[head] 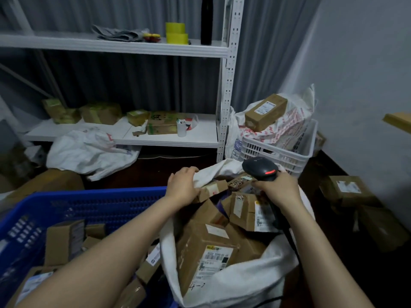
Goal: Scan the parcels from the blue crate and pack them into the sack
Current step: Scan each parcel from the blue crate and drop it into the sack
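Far rim of sack: left hand fingers curl over the cloth, touching a small parcel. The right hand grips barcode scanner over the mouth. Unscanned parcels lie in blue crate, left of sack; left hand nearer.

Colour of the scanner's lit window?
Red, on the black handheld barcode scanner; head view.

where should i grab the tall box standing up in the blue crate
Grip the tall box by its upper end, from above: it stands upright, clear of the other parcels in the blue crate, so its top looks free while its base sits among them.
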